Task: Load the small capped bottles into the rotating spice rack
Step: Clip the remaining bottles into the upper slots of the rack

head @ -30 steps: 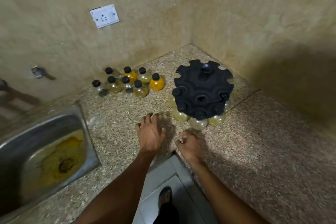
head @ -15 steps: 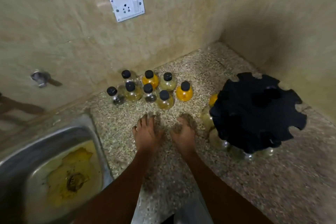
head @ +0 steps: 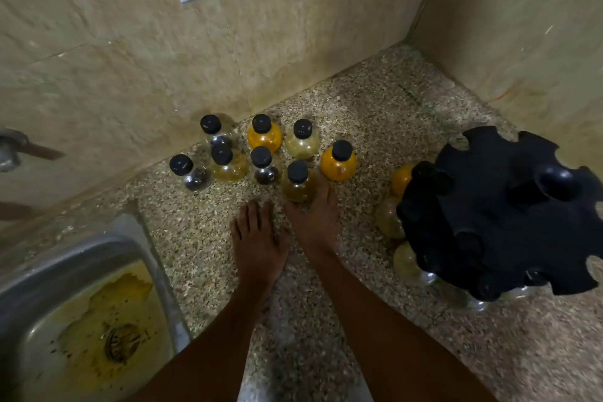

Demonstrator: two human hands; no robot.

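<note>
Both hands have slid forward across the worktop (head: 375, 101) since half a second ago. Right hand (head: 313, 222) now at the nearest pale-yellow bottle (head: 297, 186), fingers reaching up along its right side toward the orange bottle (head: 338, 161); cannot tell whether they have closed on it. Left hand (head: 259, 243) lies flat on the stone, fingers straight, holding nothing.

Eight loose capped bottles stand clustered by the back wall. Rotating spice rack (head: 499, 212) sits well to the right, part-filled: several bottles hang in its lower slots, some notches on the top disc empty.

Risk, as I judge it: bottles stand packed close, so a sideways lift could knock the orange neighbour over. Sink (head: 130, 248) lies left; a rolling bottle might drop in.
</note>
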